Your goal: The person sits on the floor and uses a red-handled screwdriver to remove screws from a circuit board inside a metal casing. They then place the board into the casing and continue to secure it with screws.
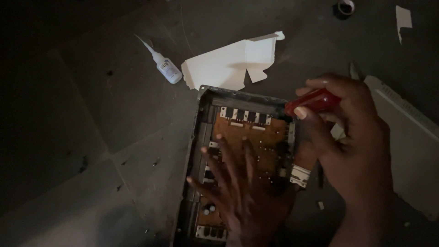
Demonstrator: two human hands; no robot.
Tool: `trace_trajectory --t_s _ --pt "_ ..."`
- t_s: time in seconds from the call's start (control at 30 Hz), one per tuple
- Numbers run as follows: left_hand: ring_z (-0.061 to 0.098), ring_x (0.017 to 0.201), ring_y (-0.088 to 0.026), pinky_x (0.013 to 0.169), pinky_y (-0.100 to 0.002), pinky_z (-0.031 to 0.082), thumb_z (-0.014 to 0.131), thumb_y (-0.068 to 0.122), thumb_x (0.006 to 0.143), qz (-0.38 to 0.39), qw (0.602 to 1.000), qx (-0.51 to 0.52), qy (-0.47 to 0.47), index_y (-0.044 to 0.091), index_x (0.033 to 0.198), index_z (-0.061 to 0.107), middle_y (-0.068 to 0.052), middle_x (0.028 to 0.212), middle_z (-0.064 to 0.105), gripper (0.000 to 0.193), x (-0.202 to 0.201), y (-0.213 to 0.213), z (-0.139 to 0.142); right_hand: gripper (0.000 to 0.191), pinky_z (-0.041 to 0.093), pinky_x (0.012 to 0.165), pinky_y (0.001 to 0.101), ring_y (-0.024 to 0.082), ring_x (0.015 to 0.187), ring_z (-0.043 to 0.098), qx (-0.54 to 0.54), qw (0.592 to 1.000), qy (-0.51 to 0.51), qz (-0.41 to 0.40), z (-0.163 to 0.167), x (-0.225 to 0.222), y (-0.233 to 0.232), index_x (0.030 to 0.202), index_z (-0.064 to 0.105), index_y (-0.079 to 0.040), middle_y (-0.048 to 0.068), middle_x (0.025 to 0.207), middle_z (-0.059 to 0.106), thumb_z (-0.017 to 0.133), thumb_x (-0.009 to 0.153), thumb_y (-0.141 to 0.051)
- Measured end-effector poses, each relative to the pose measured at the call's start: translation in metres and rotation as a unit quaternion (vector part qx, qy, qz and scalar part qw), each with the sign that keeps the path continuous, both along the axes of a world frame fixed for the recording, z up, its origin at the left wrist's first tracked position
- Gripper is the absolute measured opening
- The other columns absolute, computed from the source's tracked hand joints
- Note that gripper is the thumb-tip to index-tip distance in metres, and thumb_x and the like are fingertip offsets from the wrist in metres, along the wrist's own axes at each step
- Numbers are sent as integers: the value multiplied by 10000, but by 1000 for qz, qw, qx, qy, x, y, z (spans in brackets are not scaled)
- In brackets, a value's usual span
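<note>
At frame centre, the left hand lies flat, fingers spread, on the brown circuit board in its rigid metal case; likely fragile, best held by the case rim. The right hand clenches a red-handled tool.

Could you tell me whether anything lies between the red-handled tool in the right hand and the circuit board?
Nothing visible does. The right hand holds the red tool over the board's far right corner; the left hand lies flat on the board lower down, clear of it.
</note>
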State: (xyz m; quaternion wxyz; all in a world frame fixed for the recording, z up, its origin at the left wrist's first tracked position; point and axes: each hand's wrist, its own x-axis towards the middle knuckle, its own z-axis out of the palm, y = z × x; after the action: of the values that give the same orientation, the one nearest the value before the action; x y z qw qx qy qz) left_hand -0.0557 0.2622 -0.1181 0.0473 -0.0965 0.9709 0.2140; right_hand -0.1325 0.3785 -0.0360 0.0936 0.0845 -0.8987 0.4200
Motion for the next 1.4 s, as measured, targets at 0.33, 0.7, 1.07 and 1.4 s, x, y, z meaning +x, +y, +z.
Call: trace_trajectory --t_s 0.33,0.7,1.07,1.4 --pt "-14 1533 -612 1023 -907 42 676 906 564 -18 998 -6 -64 155 1636 260 -319 1703 36 1373 -5 -5 -6 381 628 900 339 250 1176 745 27 1000 2 -7 -3 1 -6 1358 524 -41 159 1279 697 694 1017 -44" --pt "56 1464 -557 965 -865 108 592 911 544 25 981 -22 192 69 1543 279 -304 1633 98 1343 4 0 -33 463 593 839 371 300 1079 727 134 982 117 -56 -11 -4 -21 1315 546 -28 195 1248 641 835 965 -118" --pt "-65 1538 -619 1016 -912 60 699 851 629 -18 994 34 -101 155 1650 209 -321 1704 -5 1329 1 -8 -21 411 577 872 367 273 1040 714 138 977 143 -80 -26 -3 -16 1322 530 -10 198 1308 630 808 1027 -82" --pt "-73 1525 -626 1025 -911 75 680 861 622 -34 991 35 -127 171 1632 140 -315 1699 -74 1337 1 -20 -12 510 610 957 383 278 1157 703 120 976 167 -65 -13 -10 -54 1394 538 -69 167 1338 635 854 999 -132"
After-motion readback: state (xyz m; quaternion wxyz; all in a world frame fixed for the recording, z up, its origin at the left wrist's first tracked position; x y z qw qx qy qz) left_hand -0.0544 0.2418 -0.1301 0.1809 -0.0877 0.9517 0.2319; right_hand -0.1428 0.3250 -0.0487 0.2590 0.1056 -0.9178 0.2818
